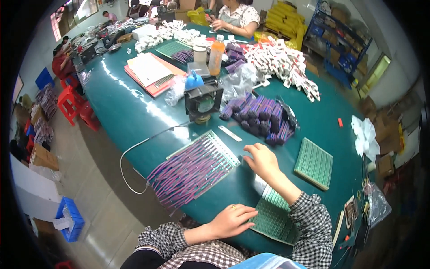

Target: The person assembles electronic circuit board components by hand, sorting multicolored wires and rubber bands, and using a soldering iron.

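My left hand (pixel 233 220) is open, its fingers loosely extended over the left edge of a green circuit board panel (pixel 273 224) near the table's front edge. Whether the fingertips touch the panel I cannot tell. My right hand (pixel 263 162) reaches farther forward, thumb and fingers apart with nothing visible between them. Just left of it lies another board panel (pixel 219 150), covered with rows of purple and dark wires (pixel 181 172) that hang over the table edge. A small pale strip (pixel 230 133) lies beyond the right hand's fingers.
A green panel stack (pixel 313 163) lies right. Bundled purple wires (pixel 262 117), a black fan-like device (pixel 203 102) with a white cable (pixel 127 157), an orange bottle (pixel 217 56) and heaped white parts (pixel 282 60) stand farther back on the green table (pixel 121 101). Another person (pixel 233 20) sits across.
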The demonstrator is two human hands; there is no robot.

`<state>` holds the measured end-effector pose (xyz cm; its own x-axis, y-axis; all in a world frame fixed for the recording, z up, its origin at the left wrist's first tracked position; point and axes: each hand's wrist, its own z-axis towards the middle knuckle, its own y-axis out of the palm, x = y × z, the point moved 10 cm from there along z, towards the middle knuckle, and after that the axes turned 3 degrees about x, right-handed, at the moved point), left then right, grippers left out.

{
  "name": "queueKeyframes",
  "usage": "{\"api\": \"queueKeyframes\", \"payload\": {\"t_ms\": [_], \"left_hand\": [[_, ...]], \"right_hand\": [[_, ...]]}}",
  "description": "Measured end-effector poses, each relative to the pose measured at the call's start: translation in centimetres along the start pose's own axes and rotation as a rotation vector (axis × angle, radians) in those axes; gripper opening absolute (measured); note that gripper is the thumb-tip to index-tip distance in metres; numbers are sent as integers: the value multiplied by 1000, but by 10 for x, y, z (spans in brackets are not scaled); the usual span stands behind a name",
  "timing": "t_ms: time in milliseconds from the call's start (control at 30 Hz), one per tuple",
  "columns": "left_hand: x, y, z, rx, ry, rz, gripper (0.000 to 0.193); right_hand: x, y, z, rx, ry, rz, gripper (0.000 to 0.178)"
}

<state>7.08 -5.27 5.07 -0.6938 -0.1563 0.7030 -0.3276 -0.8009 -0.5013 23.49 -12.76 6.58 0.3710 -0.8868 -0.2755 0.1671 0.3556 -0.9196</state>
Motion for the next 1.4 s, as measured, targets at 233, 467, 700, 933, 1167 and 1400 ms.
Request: {"api": "queueKeyframes", "payload": {"t_ms": [233, 467, 700, 933, 1167, 1400], "left_hand": [[1, 2, -2, -28, 8, -33, 37], [-6, 1, -4, -53, -26, -41, 37], [-4, 3, -5, -58, -7, -64, 38], [-3, 3, -5, -64, -18, -47, 36], [-5, 4, -7, -67, -24, -57, 37], [-6, 3, -6, -80, -28, -59, 38]], "right_hand": [[-9, 28, 26, 140, -128, -166, 26], [-14, 27, 36, 211, -124, -248, 17], [-10, 35, 36, 208, -183, -365, 7], [-9, 37, 44, 217, -236, -345, 4], [-13, 42, 47, 206, -241, -416, 3], [-5, 50, 55, 148, -216, -491, 7]]}}
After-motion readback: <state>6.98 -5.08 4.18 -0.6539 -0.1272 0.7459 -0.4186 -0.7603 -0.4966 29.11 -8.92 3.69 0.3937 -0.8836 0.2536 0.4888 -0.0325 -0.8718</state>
